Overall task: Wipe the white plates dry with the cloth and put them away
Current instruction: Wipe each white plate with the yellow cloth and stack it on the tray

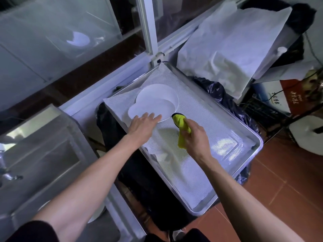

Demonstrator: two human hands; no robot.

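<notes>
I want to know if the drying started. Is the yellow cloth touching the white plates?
Apart. The head view shows a strip of mesh mat between the yellow cloth, held in the right hand, and the white plates.

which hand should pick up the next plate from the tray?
Left. The left hand is open, fingers already reaching over the near rim of the white plates on the tray. The right hand is shut on the yellow cloth, beside the plates.

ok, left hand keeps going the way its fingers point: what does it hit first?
The near rim of the white plates on the tray. The left hand has its fingertips already at or over that edge; contact unclear.
</notes>
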